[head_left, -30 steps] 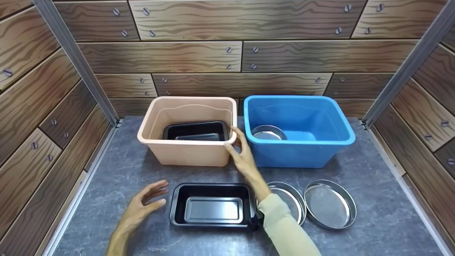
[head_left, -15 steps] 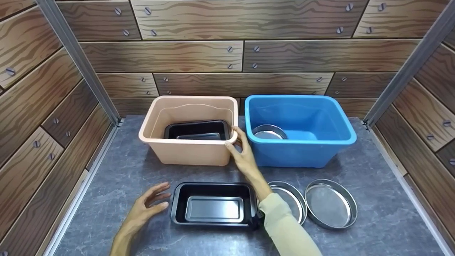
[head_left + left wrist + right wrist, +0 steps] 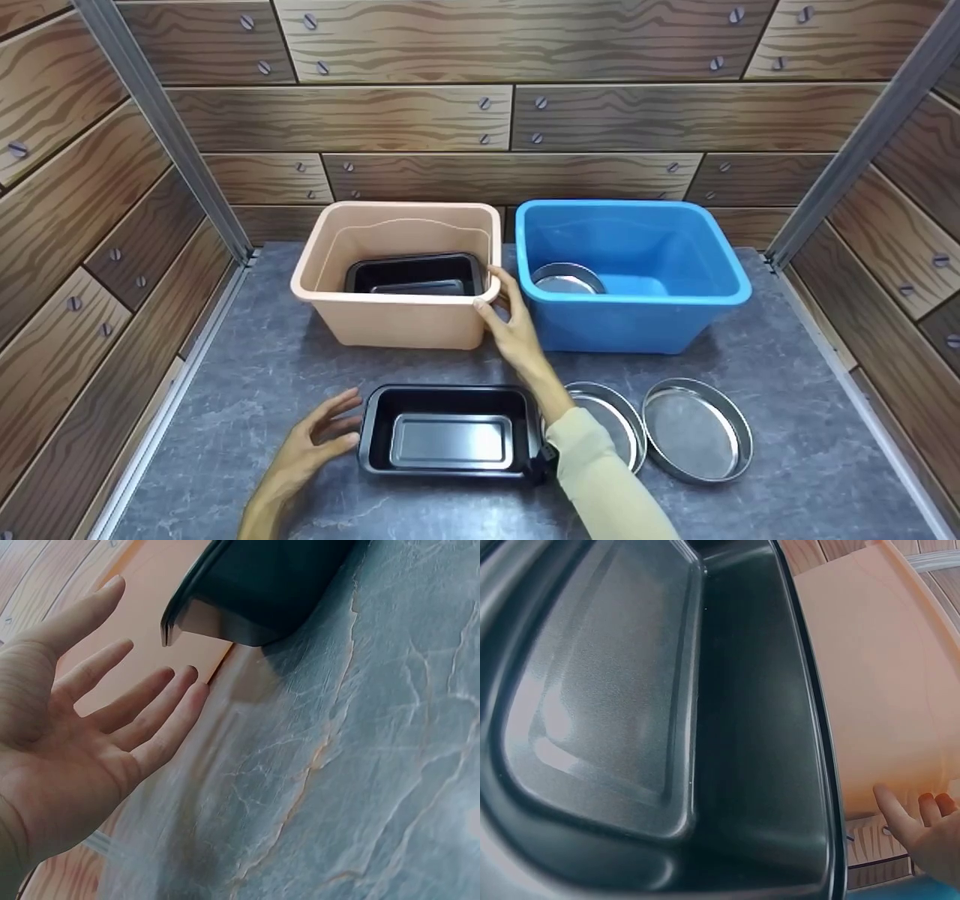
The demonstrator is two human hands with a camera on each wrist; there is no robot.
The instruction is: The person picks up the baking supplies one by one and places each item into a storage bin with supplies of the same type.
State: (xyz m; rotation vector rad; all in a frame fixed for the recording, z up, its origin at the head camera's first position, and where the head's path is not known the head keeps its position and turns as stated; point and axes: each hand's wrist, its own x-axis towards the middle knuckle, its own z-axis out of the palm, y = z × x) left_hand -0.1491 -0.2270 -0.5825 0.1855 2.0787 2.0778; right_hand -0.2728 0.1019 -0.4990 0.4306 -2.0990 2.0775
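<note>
A black loaf pan (image 3: pixel 452 441) lies at the front middle of the table in the head view. My left hand (image 3: pixel 315 446) is spread beside its left end, fingertips close to the rim; in the left wrist view the hand (image 3: pixel 97 712) holds nothing. My right hand (image 3: pixel 513 322) reaches over the pan's right end and grips the front right corner of the peach plastic bin (image 3: pixel 405 322), thumb on the front and fingers at the right side. Inside that bin sits another black loaf pan (image 3: pixel 409 270). My right forearm hides part of a round cake pan (image 3: pixel 619 424).
Right of the peach bin stands a blue bin (image 3: pixel 615 326) with a round metal cake pan (image 3: pixel 566 281) inside. Another round cake pan (image 3: pixel 694 431) lies at the right of the grey marbled table (image 3: pixel 202 450). Wood-patterned walls (image 3: pixel 420 120) enclose the back and sides.
My left hand has moved slightly right, closer to the loaf pan's left end. The right hand stays at the peach bin's corner.
</note>
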